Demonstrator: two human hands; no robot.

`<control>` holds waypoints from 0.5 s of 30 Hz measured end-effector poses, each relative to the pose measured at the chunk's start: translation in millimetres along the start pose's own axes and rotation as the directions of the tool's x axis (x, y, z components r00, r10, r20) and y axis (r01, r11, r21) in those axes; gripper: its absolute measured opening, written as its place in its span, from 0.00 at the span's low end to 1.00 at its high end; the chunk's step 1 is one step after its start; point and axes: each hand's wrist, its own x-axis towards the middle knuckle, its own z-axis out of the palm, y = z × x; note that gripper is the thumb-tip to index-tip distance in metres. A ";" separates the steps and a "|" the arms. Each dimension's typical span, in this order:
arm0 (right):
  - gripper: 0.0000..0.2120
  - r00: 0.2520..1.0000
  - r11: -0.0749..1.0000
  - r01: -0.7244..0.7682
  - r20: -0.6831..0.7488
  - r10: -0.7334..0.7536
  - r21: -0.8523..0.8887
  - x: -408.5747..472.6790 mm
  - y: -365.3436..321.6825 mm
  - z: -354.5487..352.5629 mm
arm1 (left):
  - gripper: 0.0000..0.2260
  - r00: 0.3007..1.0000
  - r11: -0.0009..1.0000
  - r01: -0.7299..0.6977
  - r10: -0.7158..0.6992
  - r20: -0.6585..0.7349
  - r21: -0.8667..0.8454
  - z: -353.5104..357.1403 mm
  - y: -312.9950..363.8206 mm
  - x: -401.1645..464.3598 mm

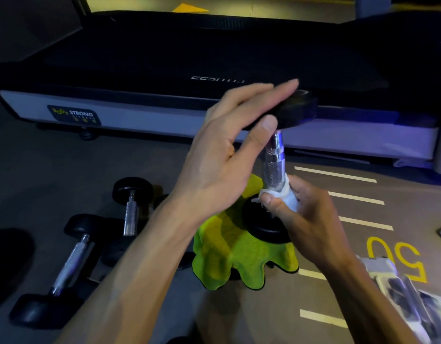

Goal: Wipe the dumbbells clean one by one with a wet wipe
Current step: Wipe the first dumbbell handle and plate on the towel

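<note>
A dumbbell (273, 160) with a knurled chrome handle and black round heads stands upright in the middle, its lower head resting on a yellow-green cloth (234, 252). My left hand (229, 145) holds the top head, fingers laid flat over it and thumb under its rim. My right hand (304, 214) grips a white wet wipe (286, 194) wrapped round the bottom of the handle. Two more dumbbells lie on the floor to the left, one nearer (65, 264) and one farther (131, 204).
A treadmill (164, 70) with a grey side rail runs across the back. White floor stripes (356, 197) and a yellow number mark the grey floor at the right. A wipes packet (408, 301) lies at the lower right.
</note>
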 end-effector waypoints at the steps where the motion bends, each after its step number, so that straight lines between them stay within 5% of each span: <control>1: 0.06 1.000 0.999 -0.009 0.016 0.008 0.039 -1.3 0.4 -0.6 | 0.17 1.000 1.000 -0.005 0.005 -0.010 -0.018 -1.0 1.4 0.0; 8: 0.09 0.992 0.961 -0.032 0.125 -0.003 0.273 -4.0 -8.2 27.3 | 0.19 0.987 0.999 -0.034 0.031 -0.156 -0.014 -12.7 6.8 -4.5; 15: 0.12 0.999 0.972 0.034 0.027 -0.041 0.233 5.6 -22.1 37.5 | 0.14 0.971 0.995 0.003 0.020 -0.238 0.096 -20.5 4.3 -5.1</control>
